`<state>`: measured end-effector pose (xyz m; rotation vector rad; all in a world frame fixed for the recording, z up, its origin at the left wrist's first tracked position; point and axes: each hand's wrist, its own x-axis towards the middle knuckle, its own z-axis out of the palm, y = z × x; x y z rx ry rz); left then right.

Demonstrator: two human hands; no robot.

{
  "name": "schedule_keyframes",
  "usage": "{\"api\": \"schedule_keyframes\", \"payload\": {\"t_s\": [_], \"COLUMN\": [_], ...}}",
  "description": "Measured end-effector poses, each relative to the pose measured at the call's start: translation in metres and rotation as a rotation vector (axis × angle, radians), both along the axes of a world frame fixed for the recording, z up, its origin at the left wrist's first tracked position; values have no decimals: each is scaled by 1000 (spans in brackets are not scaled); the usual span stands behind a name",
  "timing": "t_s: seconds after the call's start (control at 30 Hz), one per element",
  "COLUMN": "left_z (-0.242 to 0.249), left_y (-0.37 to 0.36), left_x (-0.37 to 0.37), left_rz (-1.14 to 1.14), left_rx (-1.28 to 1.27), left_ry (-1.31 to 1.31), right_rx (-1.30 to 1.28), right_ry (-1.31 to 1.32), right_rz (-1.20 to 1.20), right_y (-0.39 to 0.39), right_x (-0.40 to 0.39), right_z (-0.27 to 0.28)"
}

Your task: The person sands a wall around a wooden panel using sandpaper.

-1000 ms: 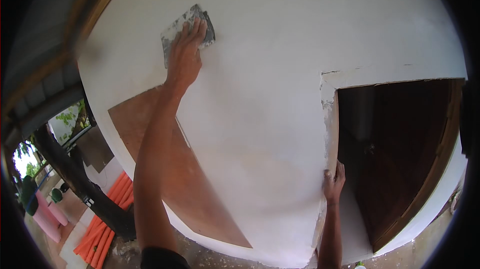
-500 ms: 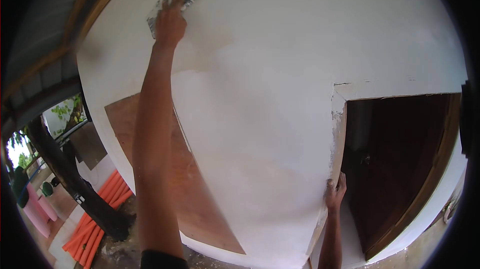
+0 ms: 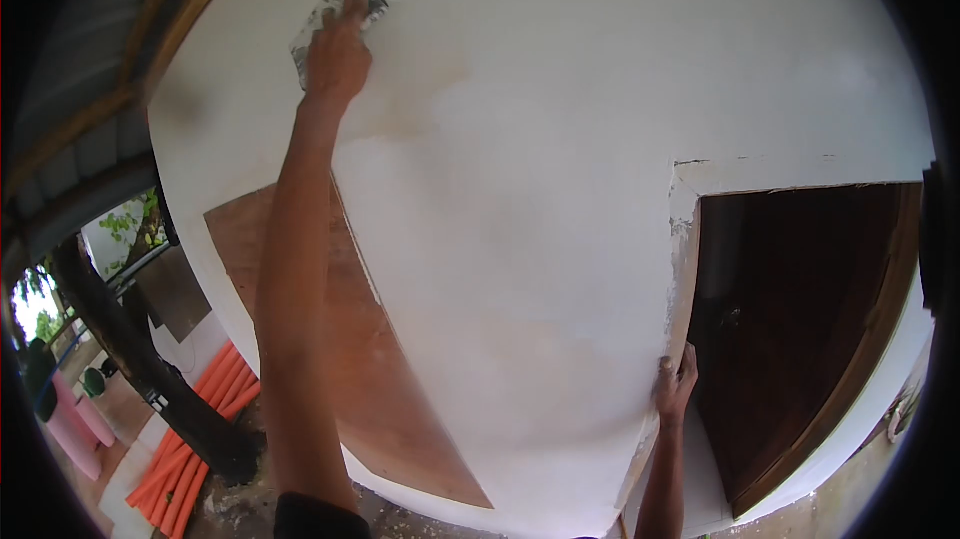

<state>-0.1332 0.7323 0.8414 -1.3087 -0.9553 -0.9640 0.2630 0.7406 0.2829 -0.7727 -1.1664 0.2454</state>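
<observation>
High on the white wall [image 3: 540, 89], my left hand [image 3: 340, 59] is closed over what looks like a sanding block [image 3: 316, 29]. It is flat, rectangular and dark grey, smeared with white, and lies against the wall at a slant; the hand hides part of it. Faint beige patches mark the wall below and right of it. Lower right, my right hand [image 3: 676, 384] grips the edge of the door frame [image 3: 681, 284], thumb on the wall side and fingers round toward the opening. White filler on that frame is chipped and rough.
A brown wood panel [image 3: 385, 389] is set in the wall behind my left arm. Right of the frame is a dark brown door [image 3: 800, 319]. Orange pipes [image 3: 190, 449] lie at lower left beside a tree trunk [image 3: 150, 369]. A wooden roof beam [image 3: 205, 9] runs above.
My left hand and the sanding block have shifted very slightly down and left across the wall. My right hand stays on the door frame. The view has tilted a little.
</observation>
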Motion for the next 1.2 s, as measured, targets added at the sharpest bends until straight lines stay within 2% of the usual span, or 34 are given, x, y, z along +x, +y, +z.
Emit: {"api": "schedule_keyframes", "payload": {"t_s": [0.07, 0.17, 0.23, 0.3, 0.33, 0.43, 0.5, 0.6, 0.67, 0.73, 0.8, 0.87, 0.93, 1.03, 1.07, 1.17, 1.2], "left_z": [-35, -16, 2, 14, 7, -44, -68, -57, -43, -46, -77, -128, -148, -149, -143, -153, -160], "left_y": [-10, -12, -11, -10, -8, -29, -18, -21, -24, -28, -42, -43, -49, -46, -33, -29, -32], "left_x": [40, 40, -12, -84, -119, -96, -68, -83, -161, -253, -276, -238, -181, -196, -239, -302, -282], "left_rz": [9, -19, 39, 93, 149, 87, -11, -63, 124, 271, 254, 115, 80, -15, 174, 94, 45], "left_rx": [88, 71, 64, -130, -94, -206, -21, 49, -84, -278, -317, -169, -83, -68, -14, -165, -127], "left_ry": [300, 321, 76, -340, -251, -286, 230, 258, -222, -502, -552, -253, 102, 83, 69, -373, -298], "right_rx": [8, 14, 66, 89, 76, 40, 45, -116, -84, -41, -59, -48, -13, -44, -43, 22, 0], "right_ry": [31, 20, -8, 13, 12, 22, 16, 19, 46, 44, 63, 70, 80, 82, 88, 137, 138], "right_rz": [24, 80, 33, 21, 16, -3, -25, 98, 75, 42, 27, 7, 6, -16, -41, -31, -1], "right_y": [4, 5, 9, 9, 8, 2, 6, 7, 10, 13, 19, 24, 30, 39, 47, 44, 42], "right_x": [-2, 2, 0, -2, -1, -6, -4, 7, 1, 2, 12, 7, 9, 21, 21, 14, 17], "right_z": [-3, -7, -6, -3, -1, 0, -2, -17, -13, -13, -17, -28, -31, -48, -50, -46, -48]}}
